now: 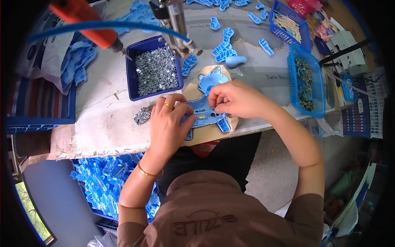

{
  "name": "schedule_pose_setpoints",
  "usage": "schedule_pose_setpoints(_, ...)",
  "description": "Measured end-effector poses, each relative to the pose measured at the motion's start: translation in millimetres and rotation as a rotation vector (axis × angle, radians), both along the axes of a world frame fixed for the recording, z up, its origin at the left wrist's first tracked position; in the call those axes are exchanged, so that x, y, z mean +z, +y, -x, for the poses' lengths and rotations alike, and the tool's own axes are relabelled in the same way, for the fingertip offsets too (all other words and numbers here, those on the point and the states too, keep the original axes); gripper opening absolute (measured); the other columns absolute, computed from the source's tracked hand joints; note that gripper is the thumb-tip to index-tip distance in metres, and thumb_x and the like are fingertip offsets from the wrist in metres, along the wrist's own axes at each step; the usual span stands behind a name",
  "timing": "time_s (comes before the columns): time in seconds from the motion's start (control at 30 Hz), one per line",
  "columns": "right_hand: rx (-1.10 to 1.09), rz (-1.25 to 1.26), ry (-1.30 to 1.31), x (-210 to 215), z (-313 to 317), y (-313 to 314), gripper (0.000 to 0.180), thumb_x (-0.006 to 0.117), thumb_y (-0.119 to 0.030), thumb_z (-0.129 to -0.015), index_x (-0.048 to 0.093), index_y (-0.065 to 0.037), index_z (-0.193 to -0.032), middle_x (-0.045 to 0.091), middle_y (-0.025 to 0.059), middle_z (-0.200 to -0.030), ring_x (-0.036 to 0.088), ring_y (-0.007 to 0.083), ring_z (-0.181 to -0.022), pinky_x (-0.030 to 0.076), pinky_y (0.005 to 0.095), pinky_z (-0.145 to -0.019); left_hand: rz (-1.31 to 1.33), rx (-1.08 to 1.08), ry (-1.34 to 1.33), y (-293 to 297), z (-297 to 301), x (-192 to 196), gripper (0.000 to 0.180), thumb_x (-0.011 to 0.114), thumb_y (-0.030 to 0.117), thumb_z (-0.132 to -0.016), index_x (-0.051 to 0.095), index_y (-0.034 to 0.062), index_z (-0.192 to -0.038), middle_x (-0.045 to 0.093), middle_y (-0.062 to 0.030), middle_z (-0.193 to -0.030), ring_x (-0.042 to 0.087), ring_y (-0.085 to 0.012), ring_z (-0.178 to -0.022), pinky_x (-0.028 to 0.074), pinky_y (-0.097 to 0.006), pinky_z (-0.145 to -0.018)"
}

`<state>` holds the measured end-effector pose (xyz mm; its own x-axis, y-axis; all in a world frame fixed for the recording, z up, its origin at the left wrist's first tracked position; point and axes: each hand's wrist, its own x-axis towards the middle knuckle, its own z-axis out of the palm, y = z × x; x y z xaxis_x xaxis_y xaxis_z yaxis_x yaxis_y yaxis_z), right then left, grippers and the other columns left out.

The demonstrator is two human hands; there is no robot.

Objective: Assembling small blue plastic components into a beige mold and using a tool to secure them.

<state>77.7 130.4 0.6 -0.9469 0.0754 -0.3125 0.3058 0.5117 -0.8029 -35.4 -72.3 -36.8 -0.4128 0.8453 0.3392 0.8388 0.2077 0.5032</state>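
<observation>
A blue plastic animal-shaped shell [204,108] lies hollow side up on a tan pad [207,135] near the table's front edge. Small fittings show in its middle, too small to name. My left hand [168,117] curls over the shell's left end, thumb and fingers gripping its edge. At the shell's right side, my right hand [236,99] is closed in a pinch just above the surface. Whatever lies between its fingertips is hidden. A small heap of metal pieces [142,115] sits beside my left hand.
A dark blue bin [128,76] of small metal parts stands behind my left hand. Above it hang a red power screwdriver [88,24] and a metal tool head [175,24]. Loose blue parts [225,49] lie farther back. A light blue basket [295,82] stands right.
</observation>
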Motion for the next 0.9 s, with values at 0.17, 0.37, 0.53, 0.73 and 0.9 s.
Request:
schedule_pose_setpoints(0.17, 0.054, -0.508, 0.324, -9, -2, -7, 0.013, 0.075, -0.007, -0.07, 0.069, -0.006, -0.082, 0.068, 0.0085, -0.081, 0.067, 0.0271, -0.078, 0.051, 0.0383, -0.069, 0.022, 0.045, 0.061, 1, 0, 1, 0.011, 0.077, 0.019, -0.072, 0.069, 0.013, -0.077, 0.061, -0.0004, -0.104, 0.055, -0.0239, -0.092, 0.044, -0.038, -0.076)
schedule_pose_setpoints(0.37, 0.125, -0.533, -0.047, 4, 19, -12, 0.013, 0.074, -0.011, -0.072, 0.068, -0.009, -0.082, 0.061, 0.0077, -0.088, 0.063, 0.0296, -0.092, 0.049, 0.0429, -0.075, 0.079, 0.1, 0.161, 1, -5, 7, 0.009, 0.076, 0.02, -0.072, 0.07, 0.0126, -0.075, 0.062, -0.0002, -0.105, 0.055, -0.0233, -0.095, 0.042, -0.038, -0.078)
schedule_pose_setpoints(0.53, -0.036, -0.129, 0.81, 41, 91, -64, 0.056, 0.074, -0.028, -0.082, 0.052, -0.004, -0.127, 0.06, 0.0142, -0.101, 0.061, 0.028, -0.093, 0.049, 0.0377, -0.082, -0.042, 0.089, 0.17, 1, -6, 2, 0.022, 0.076, 0.025, -0.076, 0.07, 0.0088, -0.09, 0.064, -0.0042, -0.096, 0.057, -0.0271, -0.093, 0.044, -0.042, -0.074)
schedule_pose_setpoints(0.73, -0.016, -0.026, 1.127, 97, 257, -98, 0.072, 0.077, -0.031, -0.079, 0.042, 0.003, -0.132, 0.066, 0.0237, -0.104, 0.066, 0.0414, -0.09, 0.053, 0.0453, -0.082, -0.023, 0.13, 0.091, -7, 26, 11, 0.013, 0.073, 0.021, -0.08, 0.068, 0.0092, -0.084, 0.063, -0.0051, -0.083, 0.057, -0.0265, -0.082, 0.048, -0.038, -0.072)
schedule_pose_setpoints(0.9, 0.012, -0.159, 1.261, 100, 217, -62, 0.034, 0.061, -0.012, -0.089, 0.051, 0.001, -0.118, 0.062, 0.0056, -0.073, 0.061, 0.0126, -0.055, 0.046, 0.0261, -0.05, 0.025, 0.235, 0.233, -23, 86, 11, 0.009, 0.072, 0.017, -0.078, 0.067, 0.0092, -0.077, 0.063, -0.0048, -0.082, 0.057, -0.0267, -0.08, 0.049, -0.037, -0.072)
